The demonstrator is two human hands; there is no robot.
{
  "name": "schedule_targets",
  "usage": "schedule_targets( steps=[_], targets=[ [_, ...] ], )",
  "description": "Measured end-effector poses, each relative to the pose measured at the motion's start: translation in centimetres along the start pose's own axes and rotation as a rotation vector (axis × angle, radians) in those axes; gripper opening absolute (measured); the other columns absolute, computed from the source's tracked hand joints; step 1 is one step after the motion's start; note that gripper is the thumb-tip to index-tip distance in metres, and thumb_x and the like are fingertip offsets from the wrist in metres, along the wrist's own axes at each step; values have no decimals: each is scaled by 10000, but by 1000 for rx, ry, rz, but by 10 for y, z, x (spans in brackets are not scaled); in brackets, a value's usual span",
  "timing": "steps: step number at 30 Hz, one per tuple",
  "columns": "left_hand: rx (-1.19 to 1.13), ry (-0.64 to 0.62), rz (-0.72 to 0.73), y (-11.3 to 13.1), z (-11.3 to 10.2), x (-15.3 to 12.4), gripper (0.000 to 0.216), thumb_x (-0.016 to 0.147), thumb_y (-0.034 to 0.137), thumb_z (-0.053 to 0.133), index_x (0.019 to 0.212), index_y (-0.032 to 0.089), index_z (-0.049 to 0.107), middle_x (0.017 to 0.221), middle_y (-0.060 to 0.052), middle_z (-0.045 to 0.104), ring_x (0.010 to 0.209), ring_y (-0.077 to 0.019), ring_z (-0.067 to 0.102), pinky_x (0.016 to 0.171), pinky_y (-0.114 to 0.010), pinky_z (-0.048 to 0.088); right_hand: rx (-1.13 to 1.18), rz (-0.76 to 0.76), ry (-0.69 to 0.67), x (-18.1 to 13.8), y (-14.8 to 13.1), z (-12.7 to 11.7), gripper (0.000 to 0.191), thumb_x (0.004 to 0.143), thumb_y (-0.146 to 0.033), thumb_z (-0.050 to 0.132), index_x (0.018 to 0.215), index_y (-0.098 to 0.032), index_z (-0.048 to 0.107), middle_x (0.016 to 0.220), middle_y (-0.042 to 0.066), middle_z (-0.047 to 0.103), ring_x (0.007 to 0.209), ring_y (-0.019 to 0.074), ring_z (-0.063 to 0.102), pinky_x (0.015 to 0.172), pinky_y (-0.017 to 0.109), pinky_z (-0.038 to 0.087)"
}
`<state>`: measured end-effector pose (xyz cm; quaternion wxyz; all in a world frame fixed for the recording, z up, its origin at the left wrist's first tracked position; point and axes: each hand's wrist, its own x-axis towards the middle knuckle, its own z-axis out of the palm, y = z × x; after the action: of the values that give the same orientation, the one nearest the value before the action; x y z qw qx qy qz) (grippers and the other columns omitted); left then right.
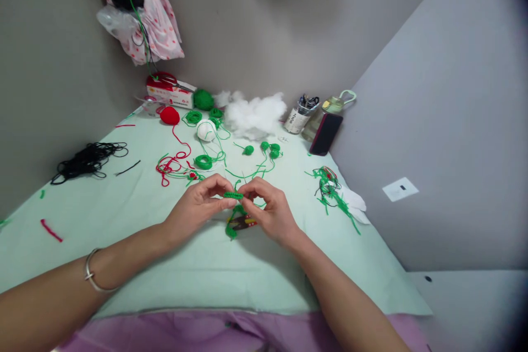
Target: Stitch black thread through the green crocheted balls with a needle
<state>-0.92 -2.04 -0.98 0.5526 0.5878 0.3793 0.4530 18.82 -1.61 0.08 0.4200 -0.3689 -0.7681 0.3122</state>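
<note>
Between my two hands is a small green crocheted strip (234, 196), held level above the table. My left hand (202, 198) pinches its left end between thumb and fingers. At its right end, the fingertips of my right hand (270, 206) are pressed together on it; a thin dark line, perhaps a needle or hook, shows near them but is too fine to name. Just below the hands lie pliers (242, 223) with red and yellow handles, partly covered. A green crocheted piece (231, 231) rests beside them, with green yarn trailing around it.
Ahead lie a red yarn ball (169, 115), a white yarn ball (206, 130), green yarn coils (203, 162) and white stuffing (256, 115). Black yarn (88, 160) is at left. A phone (325, 134) leans on a bottle (330, 105) at right, near yarn scraps (330, 187).
</note>
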Motion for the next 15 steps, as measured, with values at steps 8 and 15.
schedule_targets(
  steps=[8,15],
  targets=[
    [72,-18,39,-2,1,-2,141,870,325,704,926,211,642,946,-6,601,908,-173,597,848,-310,499,-15,47,-28,2,-6,-2,76,909,-212,631,838,-196,652,776,0,610,695,113,564,659,237,458],
    [207,51,146,-2,-4,0,131,903,343,679,920,220,640,1049,-34,644,1069,-217,589,1009,-365,421,-37,60,-116,-2,2,-6,314,1018,-193,411,1267,-215,599,854,11,616,751,116,569,727,254,475]
  ],
)
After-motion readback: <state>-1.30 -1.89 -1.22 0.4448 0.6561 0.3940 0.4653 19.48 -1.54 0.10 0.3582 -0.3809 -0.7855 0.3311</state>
